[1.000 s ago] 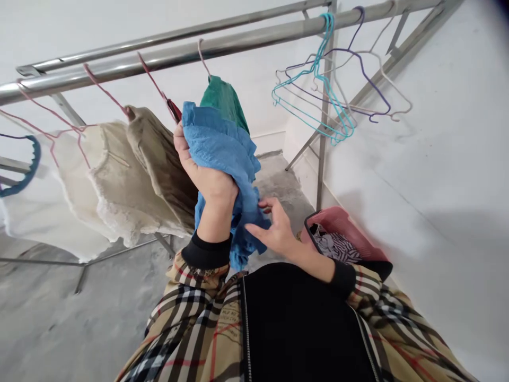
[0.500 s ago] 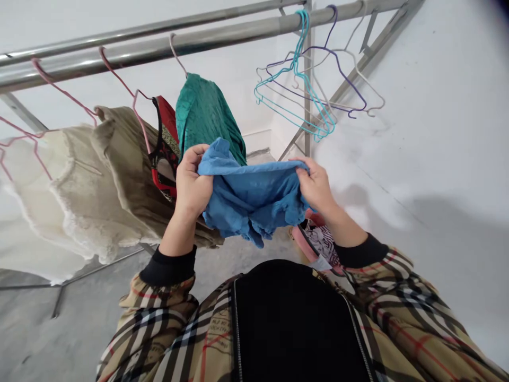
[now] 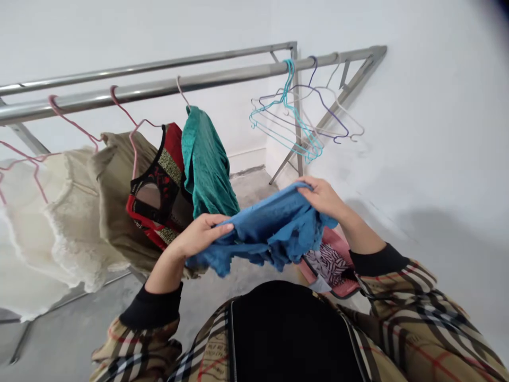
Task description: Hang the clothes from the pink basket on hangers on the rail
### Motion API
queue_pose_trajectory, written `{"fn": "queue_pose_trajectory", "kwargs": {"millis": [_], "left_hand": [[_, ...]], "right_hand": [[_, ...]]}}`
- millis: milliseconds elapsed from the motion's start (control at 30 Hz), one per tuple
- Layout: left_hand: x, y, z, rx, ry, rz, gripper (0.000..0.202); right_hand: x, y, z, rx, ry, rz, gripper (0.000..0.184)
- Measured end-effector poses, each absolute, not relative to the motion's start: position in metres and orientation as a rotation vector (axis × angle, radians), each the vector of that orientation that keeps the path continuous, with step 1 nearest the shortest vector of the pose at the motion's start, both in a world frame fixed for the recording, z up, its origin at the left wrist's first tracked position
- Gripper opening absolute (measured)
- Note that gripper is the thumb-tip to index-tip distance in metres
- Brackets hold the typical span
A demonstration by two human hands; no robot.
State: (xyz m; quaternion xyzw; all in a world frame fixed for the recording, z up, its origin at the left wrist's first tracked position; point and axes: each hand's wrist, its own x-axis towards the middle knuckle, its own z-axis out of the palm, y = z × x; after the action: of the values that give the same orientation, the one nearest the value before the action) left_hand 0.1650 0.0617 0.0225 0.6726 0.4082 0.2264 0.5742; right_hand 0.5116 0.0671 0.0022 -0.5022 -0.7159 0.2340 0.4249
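1. Plain corner here: a white plaster wall (image 3: 417, 106) and a grey concrete floor (image 3: 246, 193), seen from the head looking down.
2. The main thing is a crumpled blue garment (image 3: 262, 236), held up in the air in front of the person's chest, sagging in folds. Can't tell what kind of garment it is.
3. Both hands are on it and well apart, so the cloth spreads out between them. The left hand (image 3: 201, 236) grips the near end with the fingers lying across the top, and the right hand (image 3: 324, 197) pinches the far edge.
4. Just past the left hand hangs a long teal top (image 3: 204, 164), and beside it a red and black patterned top (image 3: 157, 185). Both are on wire hangers from a stainless steel drying rack rail (image 3: 159, 85).
5. Further left on that rail are a khaki garment (image 3: 119, 185) and a cream one with a frayed edge (image 3: 51, 228), on pink wire hangers (image 3: 75, 123).
6. Empty teal wire hangers (image 3: 290, 106) and a purple one (image 3: 322, 106) sit bunched at the rail's far end.
7. Down below the right hand is a pink laundry basket (image 3: 342, 254) on the floor, with zebra-striped clothes (image 3: 326, 265) inside.
8. The person's sleeves are beige plaid (image 3: 413, 302) with black cuffs (image 3: 377, 260).
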Motion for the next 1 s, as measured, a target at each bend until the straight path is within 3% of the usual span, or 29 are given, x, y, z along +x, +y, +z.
{"fn": "queue_pose_trajectory", "kwargs": {"millis": [133,233,300,433,533,767,1000], "left_hand": [[0.175,0.038,0.014,1.025,0.865,0.619,0.028],[0.186,0.026,0.007,0.787,0.827,0.726,0.029],[0.193,0.020,0.005,0.739,0.816,0.741,0.029],[0.201,0.010,0.001,0.736,0.851,0.726,0.030],[0.202,0.004,-0.001,0.742,0.881,0.724,0.032],[0.196,-0.002,-0.003,0.739,0.908,0.768,0.032],[0.195,-0.003,-0.004,0.736,0.891,0.787,0.032]], "right_hand": [[0.527,0.063,-0.004,-1.199,-2.188,1.051,0.025],[0.534,0.068,0.001,-1.152,-2.331,1.176,0.024],[0.537,0.080,0.010,-1.227,-2.226,0.953,0.024],[0.541,0.117,0.031,-1.538,-1.744,-0.006,0.016],[0.543,0.144,0.037,-1.698,-1.552,-0.411,0.012],[0.550,0.181,0.022,-1.950,-1.612,-0.692,0.017],[0.560,0.183,0.024,-1.905,-1.610,-0.514,0.027]]}}
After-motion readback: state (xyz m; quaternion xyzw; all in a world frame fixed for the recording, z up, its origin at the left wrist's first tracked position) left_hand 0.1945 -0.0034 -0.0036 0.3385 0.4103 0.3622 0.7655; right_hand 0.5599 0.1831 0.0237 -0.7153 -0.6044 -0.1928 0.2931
